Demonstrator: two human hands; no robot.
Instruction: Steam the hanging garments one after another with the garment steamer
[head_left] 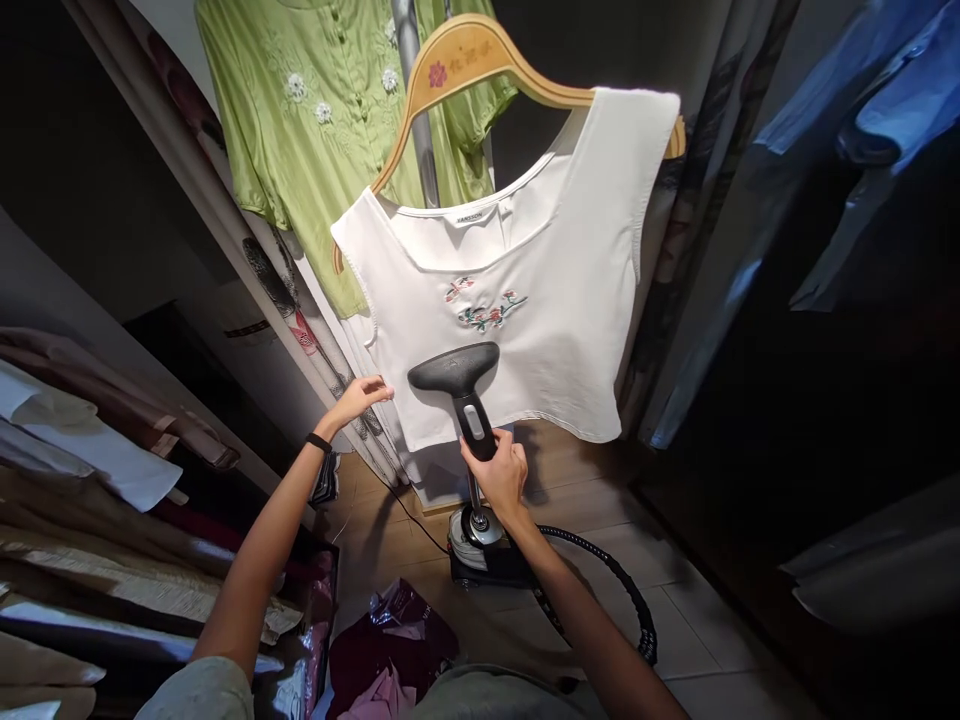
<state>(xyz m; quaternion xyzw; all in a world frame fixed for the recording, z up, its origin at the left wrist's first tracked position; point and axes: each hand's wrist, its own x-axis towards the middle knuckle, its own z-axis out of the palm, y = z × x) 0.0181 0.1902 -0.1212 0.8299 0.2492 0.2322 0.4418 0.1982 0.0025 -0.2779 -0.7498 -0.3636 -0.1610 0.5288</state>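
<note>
A white sleeveless top [570, 330] with small embroidered flowers hangs on a wooden hanger [480, 58]. My right hand [499, 470] is wrapped round the handle of a black garment steamer head [455, 368]. Its wide head lies against or just before the lower front of the top; I cannot tell if it touches. At the top's left side edge is my left hand [363, 397], its fingers closed at the fabric, seemingly pinching it. A black band circles the left wrist.
Behind hangs a green blouse [322, 150]. The steamer base [480, 545] stands on the floor, its black hose [626, 575] looping right. Clothes [90, 540] fill the left side, blue garments [900, 110] the right. A dark red bundle [390, 645] lies low in front.
</note>
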